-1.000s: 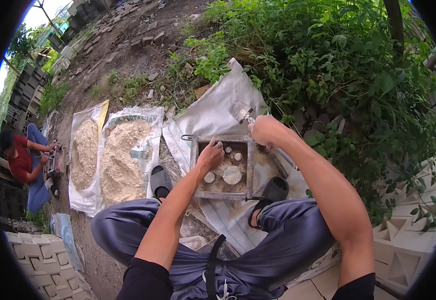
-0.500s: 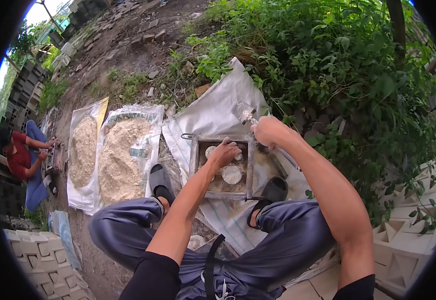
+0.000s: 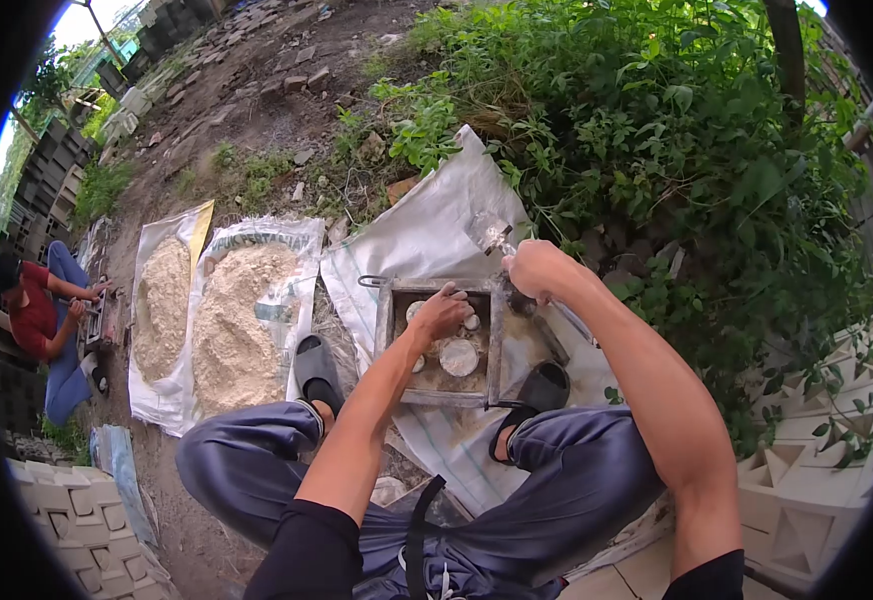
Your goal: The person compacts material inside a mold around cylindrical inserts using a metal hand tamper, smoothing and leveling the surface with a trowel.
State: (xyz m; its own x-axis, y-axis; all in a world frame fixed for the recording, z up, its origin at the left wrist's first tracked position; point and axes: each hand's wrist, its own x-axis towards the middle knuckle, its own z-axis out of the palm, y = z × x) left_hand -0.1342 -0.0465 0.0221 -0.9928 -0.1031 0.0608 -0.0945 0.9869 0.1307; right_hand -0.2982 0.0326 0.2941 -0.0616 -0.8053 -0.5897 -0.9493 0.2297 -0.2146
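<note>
A wooden box mold [image 3: 494, 345] with metal handles lies on a white woven sack [image 3: 417, 240] between my feet. Inside it are round pale discs, the plainest being a disc [image 3: 459, 357] near its middle. My left hand [image 3: 441, 314] reaches down into the mold among the discs, with bent fingers drawn together; what lies under the fingertips is hidden. Just past the mold's far right corner, my right hand [image 3: 539, 272] is closed around the handle of a trowel [image 3: 492, 234]. The trowel's blade, crusted with pale material, points away from me over the sack.
Two sacks bearing pale powder, a wide heap [image 3: 242, 320] and a narrower heap [image 3: 164, 310], lie to the left. Green plants [image 3: 637, 150] crowd the right. Patterned blocks [image 3: 817, 480] stand lower right, more blocks [image 3: 87, 520] lower left. Another person [image 3: 42, 315] sits far left.
My right hand and the trowel have shifted slightly, and the blade appears turned. My left hand stays inside the mold, its fingers slightly moved. The whole view has shifted a little.
</note>
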